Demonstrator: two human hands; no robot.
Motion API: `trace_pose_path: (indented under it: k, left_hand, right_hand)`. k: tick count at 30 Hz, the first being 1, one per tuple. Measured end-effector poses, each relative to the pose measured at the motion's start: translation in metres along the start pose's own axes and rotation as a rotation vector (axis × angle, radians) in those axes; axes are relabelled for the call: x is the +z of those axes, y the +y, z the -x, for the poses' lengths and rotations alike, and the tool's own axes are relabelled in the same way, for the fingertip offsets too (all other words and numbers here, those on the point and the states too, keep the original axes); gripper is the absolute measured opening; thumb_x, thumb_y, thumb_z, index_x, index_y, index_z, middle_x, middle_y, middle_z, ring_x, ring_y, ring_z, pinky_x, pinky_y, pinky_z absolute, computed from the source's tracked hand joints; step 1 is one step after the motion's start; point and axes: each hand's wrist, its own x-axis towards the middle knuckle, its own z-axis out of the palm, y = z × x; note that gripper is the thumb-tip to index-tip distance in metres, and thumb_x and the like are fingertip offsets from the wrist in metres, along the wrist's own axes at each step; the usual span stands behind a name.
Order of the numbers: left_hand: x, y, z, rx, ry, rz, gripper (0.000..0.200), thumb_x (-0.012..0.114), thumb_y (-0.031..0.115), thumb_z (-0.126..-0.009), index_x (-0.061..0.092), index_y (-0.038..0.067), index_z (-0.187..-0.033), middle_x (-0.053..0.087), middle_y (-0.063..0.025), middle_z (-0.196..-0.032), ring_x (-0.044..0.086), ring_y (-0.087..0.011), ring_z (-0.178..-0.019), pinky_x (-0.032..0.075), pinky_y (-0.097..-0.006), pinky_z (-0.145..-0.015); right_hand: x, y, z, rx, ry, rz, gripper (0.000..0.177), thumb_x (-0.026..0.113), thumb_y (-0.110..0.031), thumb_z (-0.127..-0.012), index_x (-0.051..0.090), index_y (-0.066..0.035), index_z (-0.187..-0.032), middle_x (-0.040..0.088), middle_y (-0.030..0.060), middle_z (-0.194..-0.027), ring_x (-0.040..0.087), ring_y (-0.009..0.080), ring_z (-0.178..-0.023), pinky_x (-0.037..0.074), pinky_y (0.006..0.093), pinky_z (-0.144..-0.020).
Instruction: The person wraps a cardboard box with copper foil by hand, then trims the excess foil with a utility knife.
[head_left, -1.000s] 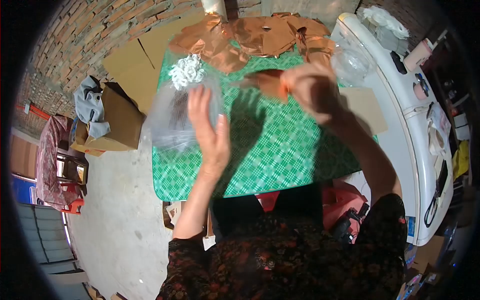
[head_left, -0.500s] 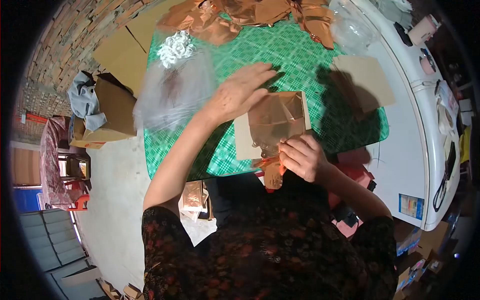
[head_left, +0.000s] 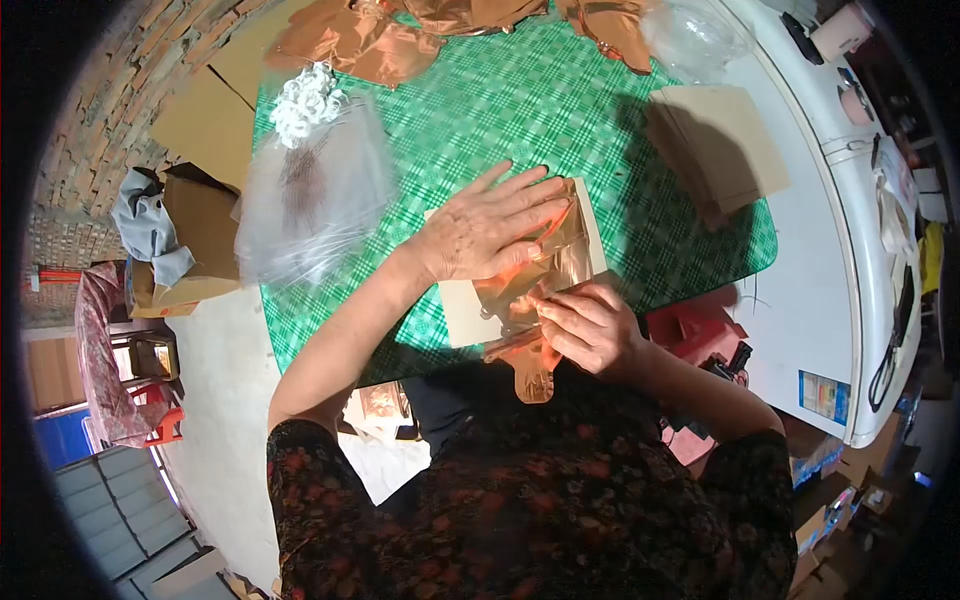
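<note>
A shiny copper-coloured foil piece (head_left: 570, 255) lies over a beige card (head_left: 462, 310) near the table's front edge. My left hand (head_left: 480, 228) lies spread with fingers apart across the card and the upper left of the foil. Closed in a pinch, my right hand (head_left: 592, 325) grips the foil near its lower right part. Below that hand, a rounded foil tab (head_left: 535, 380) sticks out past the table edge. The right fingertips partly hide the creased foil there.
On the green checked table (head_left: 460, 110) stand a stack of clear plastic bags (head_left: 345, 190) with white ties (head_left: 303, 103), beige cards (head_left: 720, 140) and more copper foil (head_left: 370, 50). A white fridge (head_left: 800, 260) lies along the right; a cardboard box (head_left: 205, 215) stands left.
My left hand has come down from above the foil's upper left onto the foil and card. My right hand keeps its pinch. The whole view has shifted slightly.
</note>
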Motion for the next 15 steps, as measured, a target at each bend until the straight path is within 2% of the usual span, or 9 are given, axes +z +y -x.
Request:
trace_pose_path:
  k: [3, 6, 9, 10, 13, 15]
  left_hand:
    - [0.000, 0.000, 0.000, -0.008, -0.010, 0.006, 0.067, 0.037, 0.059, -0.111, 0.051, 0.015, -0.159, 0.039, -0.0070, -0.172, 0.034, -0.0295, -0.159, 0.022, -0.0551, -0.132]
    - [-0.001, 0.001, -0.001, -0.008, -0.012, 0.005, 0.065, 0.040, 0.058, -0.110, 0.052, 0.015, -0.158, 0.039, -0.0069, -0.172, 0.034, -0.0294, -0.159, 0.022, -0.0552, -0.132]
    - [-0.004, 0.002, -0.001, -0.034, -0.067, 0.005, 0.065, 0.043, 0.058, -0.110, 0.047, 0.020, -0.162, 0.035, -0.0052, -0.174, 0.029, -0.0286, -0.162, 0.017, -0.0535, -0.134]
    - [-0.004, 0.002, -0.002, -0.042, -0.064, 0.022, 0.065, 0.044, 0.057, -0.109, 0.048, 0.019, -0.162, 0.035, -0.0053, -0.174, 0.030, -0.0287, -0.162, 0.017, -0.0535, -0.134]
    - [-0.005, 0.003, -0.002, -0.054, -0.059, 0.050, 0.063, 0.046, 0.056, -0.109, 0.049, 0.020, -0.161, 0.036, -0.0057, -0.173, 0.031, -0.0291, -0.161, 0.018, -0.0535, -0.134]
    - [-0.007, 0.003, -0.003, -0.048, -0.054, 0.041, 0.063, 0.048, 0.055, -0.109, 0.050, 0.020, -0.160, 0.038, -0.0061, -0.173, 0.032, -0.0294, -0.161, 0.018, -0.0535, -0.134]
  right_hand:
    - [-0.006, 0.001, -0.001, 0.018, -0.071, -0.039, 0.011, 0.076, -0.009, -0.086, 0.076, -0.004, -0.095, 0.075, 0.0100, -0.121, 0.071, 0.0223, -0.114, 0.057, 0.0382, -0.094]
    - [-0.015, 0.001, 0.014, -0.042, -0.153, -0.112, 0.018, 0.076, -0.010, -0.089, 0.075, -0.006, -0.106, 0.074, 0.0092, -0.123, 0.070, 0.0234, -0.119, 0.054, 0.0404, -0.102]
    - [-0.048, 0.017, 0.014, -0.148, -0.146, -0.174, 0.030, 0.075, -0.014, -0.092, 0.069, -0.009, -0.120, 0.072, 0.0082, -0.127, 0.067, 0.0242, -0.124, 0.048, 0.0444, -0.111]
    - [-0.043, 0.024, 0.018, -0.087, -0.117, -0.142, 0.043, 0.074, -0.018, -0.090, 0.061, -0.008, -0.130, 0.062, 0.0107, -0.143, 0.061, 0.0284, -0.134, 0.043, 0.0528, -0.117]
    - [-0.044, 0.054, -0.010, 0.166, -0.134, 0.026, 0.057, 0.078, -0.025, -0.088, 0.058, -0.005, -0.138, 0.057, 0.0129, -0.149, 0.051, 0.0321, -0.145, 0.034, 0.0578, -0.123]
    - [-0.032, 0.066, -0.028, 0.238, -0.218, 0.084, 0.067, 0.080, -0.029, -0.087, 0.056, -0.002, -0.144, 0.053, 0.0153, -0.154, 0.043, 0.0328, -0.151, 0.028, 0.0596, -0.126]
